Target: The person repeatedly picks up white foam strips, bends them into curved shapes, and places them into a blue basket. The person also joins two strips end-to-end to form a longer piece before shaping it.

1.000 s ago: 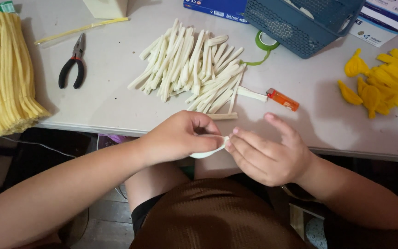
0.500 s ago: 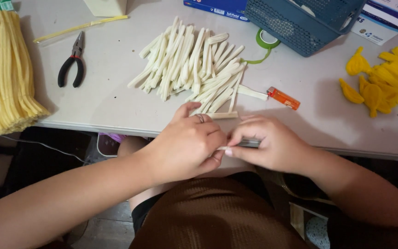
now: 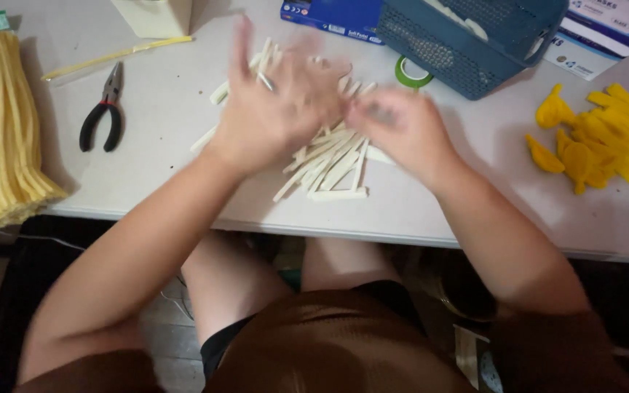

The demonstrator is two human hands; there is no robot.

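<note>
I see both hands over the pile of white strips (image 3: 329,156) in the middle of the table (image 3: 183,182). The left hand (image 3: 274,102) is blurred, with its fingers spread wide; a thin pale piece shows near it, but I cannot tell if the hand holds it. The right hand (image 3: 402,131) is blurred too — I cannot tell if it is open or closed, or if it has a strip in it. It sits just over the right side of the pile.

The strips lie crossed over each other, so I think the best way is to slow down and pinch just one strip by its end, not grab a bunch. One hand could press the pile flat while the other pulls — that should stop the rest from sliding off the near edge.

The pliers (image 3: 103,109) lie well to the left, near the yellow bundle (image 3: 5,124). The blue basket (image 3: 475,36) and the yellow shapes (image 3: 598,135) are off to the right.
</note>
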